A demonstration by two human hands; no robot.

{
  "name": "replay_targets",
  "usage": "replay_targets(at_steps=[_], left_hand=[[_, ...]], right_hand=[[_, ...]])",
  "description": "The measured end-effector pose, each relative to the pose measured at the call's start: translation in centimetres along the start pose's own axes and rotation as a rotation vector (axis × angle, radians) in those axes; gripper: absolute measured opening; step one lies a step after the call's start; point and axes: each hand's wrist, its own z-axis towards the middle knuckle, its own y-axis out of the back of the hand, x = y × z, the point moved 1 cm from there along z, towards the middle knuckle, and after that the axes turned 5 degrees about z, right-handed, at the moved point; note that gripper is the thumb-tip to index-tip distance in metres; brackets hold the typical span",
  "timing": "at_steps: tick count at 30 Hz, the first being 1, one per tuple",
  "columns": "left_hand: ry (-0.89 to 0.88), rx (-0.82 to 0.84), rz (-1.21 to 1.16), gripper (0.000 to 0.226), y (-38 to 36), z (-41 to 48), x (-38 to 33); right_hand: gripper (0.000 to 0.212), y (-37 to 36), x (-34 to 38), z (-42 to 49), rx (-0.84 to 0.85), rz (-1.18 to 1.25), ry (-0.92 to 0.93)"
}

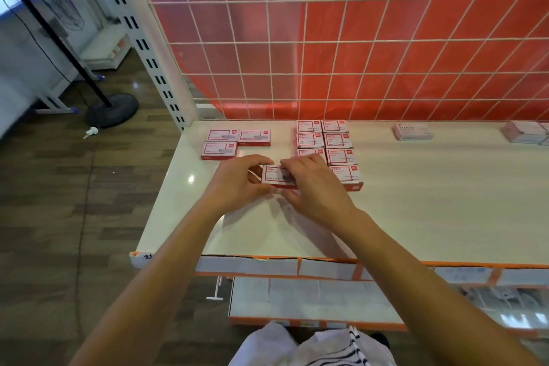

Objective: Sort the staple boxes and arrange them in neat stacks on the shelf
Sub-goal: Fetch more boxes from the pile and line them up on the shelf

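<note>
While left hand (pixel 237 186) and right hand (pixel 316 189) both pinch one red-and-white staple box (pixel 274 176) by its ends, at the white shelf's (pixel 430 211) left part, matching boxes (pixel 338 142) in two columns just beside it, three loose boxes (pixel 234 141) behind left, pale boxes (pixel 411 131) well apart

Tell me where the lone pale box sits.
Head view, right side: the pale box lies at the back of the shelf, between the red boxes and the pale stack.

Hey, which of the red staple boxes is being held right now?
The red box between the two groups, pinched by left grip and right grip; the other red boxes sit in rows, unheld.
</note>
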Motion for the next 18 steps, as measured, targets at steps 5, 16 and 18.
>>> replay_targets(at_steps=[5,16,18], left_hand=[[0.047,-0.050,0.002,0.054,0.8,-0.3,1.4],[0.192,-0.275,0.198,0.054,2.8,0.7,4.5],[0.218,-0.299,0.206,0.056,3.0,0.9,4.6]], right_hand=[[0.037,-0.5,1.3,2.2,0.048,-0.039,0.036],[0.026,-2.3,1.6,6.2,0.017,-0.026,-0.086],[0.031,-2.8,1.6,6.6,0.018,-0.033,-0.099]])
